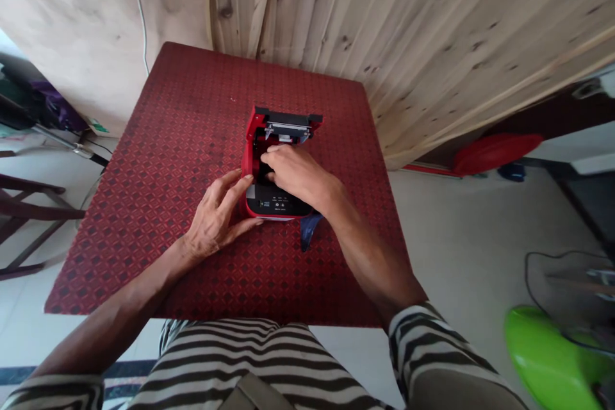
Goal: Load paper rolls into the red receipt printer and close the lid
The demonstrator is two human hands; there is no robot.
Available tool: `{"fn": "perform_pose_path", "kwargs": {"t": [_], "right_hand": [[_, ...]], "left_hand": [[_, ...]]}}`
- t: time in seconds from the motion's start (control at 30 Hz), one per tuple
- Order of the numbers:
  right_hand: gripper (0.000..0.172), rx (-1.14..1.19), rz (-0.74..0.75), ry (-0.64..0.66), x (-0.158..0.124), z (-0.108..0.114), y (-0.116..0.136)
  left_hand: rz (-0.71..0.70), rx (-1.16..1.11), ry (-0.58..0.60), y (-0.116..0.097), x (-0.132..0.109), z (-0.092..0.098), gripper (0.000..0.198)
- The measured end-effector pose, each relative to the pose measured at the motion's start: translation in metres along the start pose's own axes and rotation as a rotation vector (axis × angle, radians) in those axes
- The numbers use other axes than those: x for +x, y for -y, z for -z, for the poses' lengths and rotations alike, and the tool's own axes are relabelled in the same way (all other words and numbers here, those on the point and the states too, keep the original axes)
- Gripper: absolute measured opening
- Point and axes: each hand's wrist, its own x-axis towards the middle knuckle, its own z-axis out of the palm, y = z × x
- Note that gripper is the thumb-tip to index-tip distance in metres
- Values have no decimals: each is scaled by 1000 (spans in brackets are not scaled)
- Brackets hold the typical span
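A red and black label printer (278, 204) sits on the table with its lid (288, 118) raised at the back. My left hand (214, 218) grips its left side, fingers on the red edge and thumb by the front corner. Inside the open compartment, my right hand (298, 173) has its fingers curled. Whatever those fingers hold, if anything, is hidden. From under the printer's front right corner, a dark blue cloth-like piece (309, 230) pokes out.
The red patterned table (192, 109) stands against a wooden plank wall (384, 25). Dark wooden chair parts (29, 208) are at the left. On the floor to the right are a bright green plastic object (548, 359) and a cable (528, 262).
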Motion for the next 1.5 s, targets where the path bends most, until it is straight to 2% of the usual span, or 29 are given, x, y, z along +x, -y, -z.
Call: {"fn": "perform_pose_path", "kwargs": {"t": [0.1,0.2,0.3,0.4,0.47,0.57,0.7,0.8,0.87,0.93,1.07,1.1,1.17,1.23,1.3,1.37,1.43,1.5], "right_hand": [[15,19,7,-16,-4,6,-1],[15,69,-10,-102,-20,18,6],[16,196,-34,-272,-49,31,13],[20,384,-119,-496,-81,39,9],[22,504,-220,-609,-98,34,-5],[24,629,-371,-706,-110,9,-38],[24,686,-471,-657,-109,-38,-76],[22,704,-506,-643,-105,-62,-90],[21,720,-527,-651,-103,-70,-92],[24,738,-529,-643,-104,-72,-93],[45,762,-546,-664,-125,-65,-89],[44,753,-570,-694,-136,-63,-86],[30,743,-624,-724,-158,-59,-76],[27,801,-631,-667,-176,-60,-63],[42,893,-582,-573,-182,-68,-51],[53,935,-544,-544,-176,-79,-41],[43,924,-550,-572,-168,-85,-35],[31,901,-553,-583,-167,-75,-29]], "left_hand": [[3,1,25,0,0,0,87],[8,9,28,0,0,1,85],[7,8,27,1,0,2,84],[-11,6,10,1,0,2,87],[-16,0,1,2,1,2,89],[-11,-9,6,2,2,2,89],[-40,-12,-23,4,3,2,88],[-55,-7,-27,5,4,3,87],[-54,-2,-19,6,5,4,87],[-54,0,-18,7,5,4,87],[-53,-2,-36,8,5,3,88],[-51,-2,-37,9,4,3,89],[-44,-2,-33,8,4,2,88],[-37,0,-31,8,4,2,88],[-29,10,-34,8,4,2,86],[-23,22,-35,9,4,2,85],[-22,28,-33,9,4,1,85],[-19,23,-19,9,3,1,86]]}}
